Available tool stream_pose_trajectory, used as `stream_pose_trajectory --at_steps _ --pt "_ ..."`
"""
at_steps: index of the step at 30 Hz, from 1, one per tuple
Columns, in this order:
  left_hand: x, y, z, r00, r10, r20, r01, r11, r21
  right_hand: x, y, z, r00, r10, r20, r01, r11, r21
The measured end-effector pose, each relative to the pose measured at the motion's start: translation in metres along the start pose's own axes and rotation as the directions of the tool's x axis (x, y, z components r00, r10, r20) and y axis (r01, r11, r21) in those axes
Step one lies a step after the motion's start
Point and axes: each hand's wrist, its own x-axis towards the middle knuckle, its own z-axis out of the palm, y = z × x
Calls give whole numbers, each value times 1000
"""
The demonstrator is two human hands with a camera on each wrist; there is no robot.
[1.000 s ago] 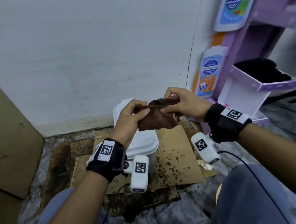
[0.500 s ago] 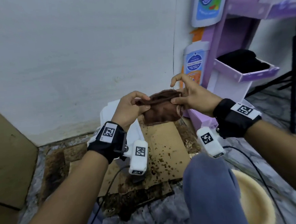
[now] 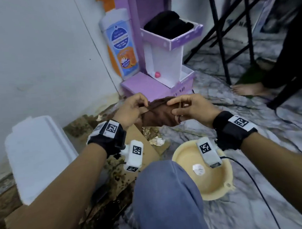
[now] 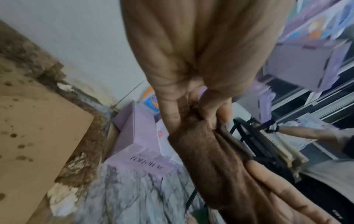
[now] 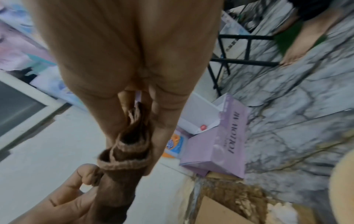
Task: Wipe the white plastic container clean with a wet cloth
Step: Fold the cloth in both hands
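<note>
Container [image 3: 40,154], white plastic, now sits lower left of frame vs centre a sec ago; you've swung away w/ cloth [image 3: 157,114]. L hand [image 3: 131,110] and R hand [image 3: 191,108] both pinch it, mid-frame, above basin [image 3: 221,184]. Prob wetting next; wiping not begun.

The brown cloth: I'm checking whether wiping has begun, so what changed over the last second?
Both hands carried the brown cloth rightward, off the white container, toward the cream basin. The left hand and right hand kept their grip on it throughout; no wiping yet.
</note>
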Motion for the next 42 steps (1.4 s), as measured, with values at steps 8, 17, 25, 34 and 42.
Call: stream_pose_trajectory --at_steps 8,17,25,34,42 --pt "77 -84 75 941 -182 285 170 983 67 -4 121 -45 963 227 -146 -234 972 -28" --pt "111 -234 173 826 -340 451 186 918 351 -29 275 -51 824 514 -239 -566 764 -309" --pt "133 -307 213 765 -404 502 98 843 529 -20 356 -43 710 647 -277 -703 640 -310" --pt "142 -331 234 782 -394 482 -29 750 661 -12 388 -38 637 710 -301 -769 555 -316" --pt "139 -339 240 801 -381 462 -36 740 672 -18 401 -35 614 726 -310 -788 542 -293"
